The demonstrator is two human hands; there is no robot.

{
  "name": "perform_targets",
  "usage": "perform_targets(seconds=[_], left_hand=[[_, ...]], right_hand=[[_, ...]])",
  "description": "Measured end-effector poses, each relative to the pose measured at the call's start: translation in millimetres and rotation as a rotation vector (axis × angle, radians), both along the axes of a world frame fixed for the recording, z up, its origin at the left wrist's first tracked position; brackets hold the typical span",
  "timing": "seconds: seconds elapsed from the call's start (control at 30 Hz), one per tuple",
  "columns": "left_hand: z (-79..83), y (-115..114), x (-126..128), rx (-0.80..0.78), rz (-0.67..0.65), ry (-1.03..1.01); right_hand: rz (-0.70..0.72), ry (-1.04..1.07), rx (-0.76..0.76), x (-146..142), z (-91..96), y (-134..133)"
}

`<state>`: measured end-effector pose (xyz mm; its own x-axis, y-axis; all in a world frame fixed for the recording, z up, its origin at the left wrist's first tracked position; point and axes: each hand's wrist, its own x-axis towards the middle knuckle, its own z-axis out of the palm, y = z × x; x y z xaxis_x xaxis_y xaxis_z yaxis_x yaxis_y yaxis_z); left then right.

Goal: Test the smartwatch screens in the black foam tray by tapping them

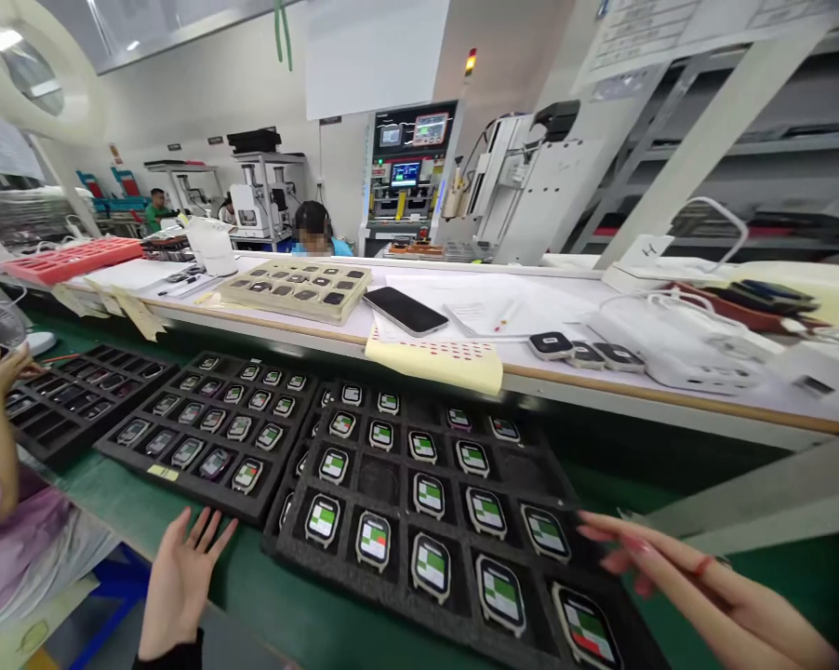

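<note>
While the right hand (660,563), fingers straight and together, reaches over the edge of the tray (336,579) at lower right and the left hand (180,579) lies spread, empty, at lower left, a careless sweep could likely knock watches (431,564) from their pockets.

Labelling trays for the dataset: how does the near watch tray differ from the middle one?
Near tray screens are lit, green and white, some red; middle tray screens look dark or dim. Near tray has an empty pocket; middle tray looks full. Middle tray bears a yellow label; near tray shows none. Both are black foam, on the green bench.
</note>
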<state>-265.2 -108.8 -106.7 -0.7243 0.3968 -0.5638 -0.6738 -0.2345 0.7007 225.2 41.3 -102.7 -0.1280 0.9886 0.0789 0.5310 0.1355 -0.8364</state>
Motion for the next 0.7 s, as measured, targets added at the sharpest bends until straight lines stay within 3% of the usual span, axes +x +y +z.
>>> perform_targets(seconds=[0.13, 0.23, 0.33, 0.4, 0.43, 0.5, 0.7], left_hand=[[-5.6, -3, -24, 0.084, -0.089, -0.091], [-7.2, 5, -33, -0.007, -0.158, -0.024], [-5.2, 22, -31, -0.081, -0.181, 0.082], [-2.5, 32, -27, -0.029, -0.223, 0.103], [-0.9, 36, -25, 0.007, -0.247, 0.099], [2.9, 43, -24, 0.047, -0.269, 0.082], [20.7, 51, -36, 0.028, -0.202, 0.055]], right_hand=[[0.372, -0.047, -0.093, -68, 41.4, 11], [0.559, -0.026, -0.101, -118, 64.8, 14], [0.743, 0.049, -0.154, -163, 77.3, 13], [0.839, 0.164, -0.29, -194, 79.3, 11], [0.846, 0.24, -0.399, -210, 78.6, 9], [0.708, 0.387, -0.701, -242, 75.0, 6], [0.551, 0.448, -0.945, -310, 66.3, 8]])
